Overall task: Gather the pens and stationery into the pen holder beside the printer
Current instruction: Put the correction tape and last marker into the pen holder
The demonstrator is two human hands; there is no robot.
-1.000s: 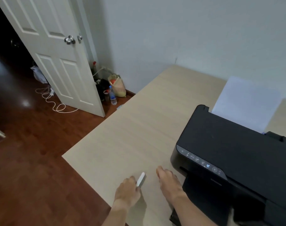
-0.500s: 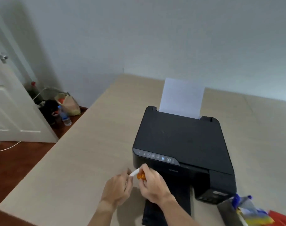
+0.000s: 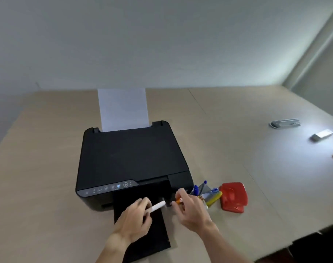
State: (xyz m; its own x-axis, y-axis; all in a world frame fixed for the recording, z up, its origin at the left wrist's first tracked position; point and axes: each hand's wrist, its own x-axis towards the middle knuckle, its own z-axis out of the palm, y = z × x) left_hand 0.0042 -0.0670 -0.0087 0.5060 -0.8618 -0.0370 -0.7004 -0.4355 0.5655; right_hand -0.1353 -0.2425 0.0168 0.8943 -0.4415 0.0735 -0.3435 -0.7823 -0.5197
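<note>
One black printer (image 3: 132,160) with one sheet of paper (image 3: 122,109); one pen holder (image 3: 204,189); one red hole punch (image 3: 233,197); one stapler (image 3: 285,123); one white pen (image 3: 158,205); one orange piece (image 3: 179,201); two hands.

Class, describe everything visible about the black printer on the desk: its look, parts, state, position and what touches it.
The printer is a matte black, boxy plastic unit standing on the beige desk. White paper stands upright in its rear feed. A slanted front strip carries small lit icons. Its dark output tray is extended toward the viewer. The left hand and right hand hover at its front. The pen holder sits near its front right corner.
</note>
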